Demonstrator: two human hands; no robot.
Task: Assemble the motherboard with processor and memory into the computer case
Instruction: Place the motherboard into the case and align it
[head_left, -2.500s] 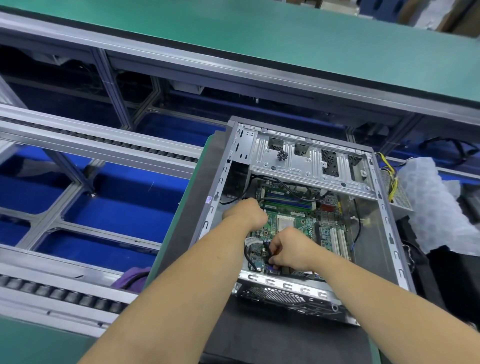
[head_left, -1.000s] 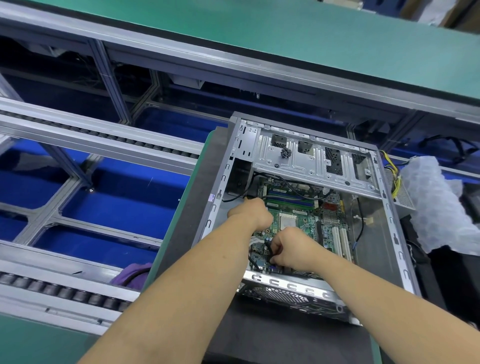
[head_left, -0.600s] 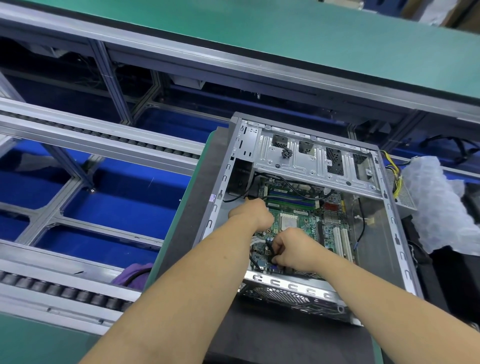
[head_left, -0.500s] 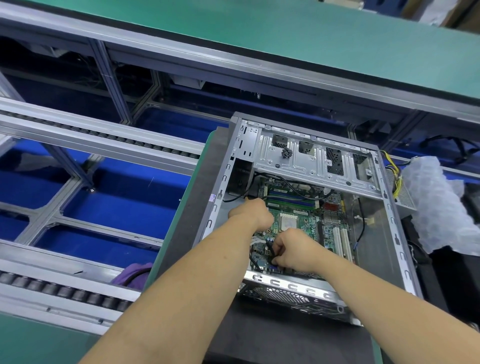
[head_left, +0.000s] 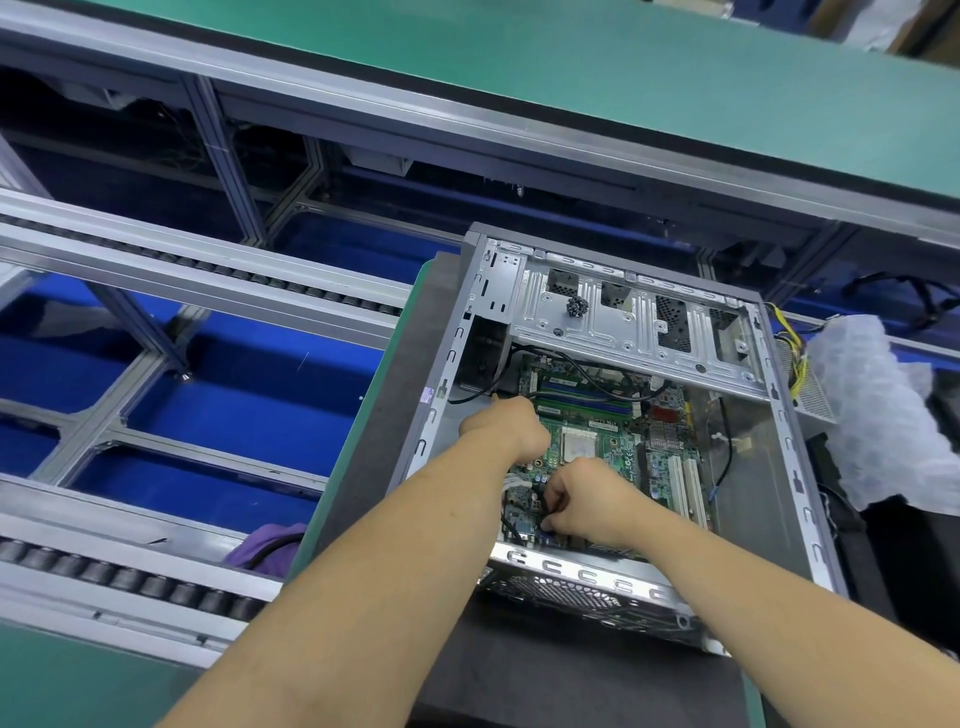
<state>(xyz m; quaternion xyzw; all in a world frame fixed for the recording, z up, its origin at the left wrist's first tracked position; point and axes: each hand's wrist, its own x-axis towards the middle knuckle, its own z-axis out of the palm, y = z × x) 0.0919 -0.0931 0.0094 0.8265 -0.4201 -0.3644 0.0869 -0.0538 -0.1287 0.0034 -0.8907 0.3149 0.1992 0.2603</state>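
Note:
An open grey computer case (head_left: 795, 467) lies on its side on a dark mat. Inside it sits the green motherboard (head_left: 618, 457) with a silver processor (head_left: 579, 444) in its socket and blue memory sticks (head_left: 582, 387) near the far edge. My left hand (head_left: 506, 428) reaches into the case at the board's left edge with its fingers curled under; what they hold is hidden. My right hand (head_left: 587, 501) is over the board's near left corner, its fingers pinching a black cable (head_left: 511, 527).
A metal drive bracket (head_left: 623, 322) spans the case's far end. Yellow power leads (head_left: 795, 358) and bubble wrap (head_left: 883, 410) lie to the right. A roller conveyor (head_left: 130, 571) and blue bins lie to the left. A purple item (head_left: 270, 540) sits beside the mat.
Both hands stay at nearly the same spots on the motherboard. My right hand has shifted slightly on the black cable; the view has drifted a little.

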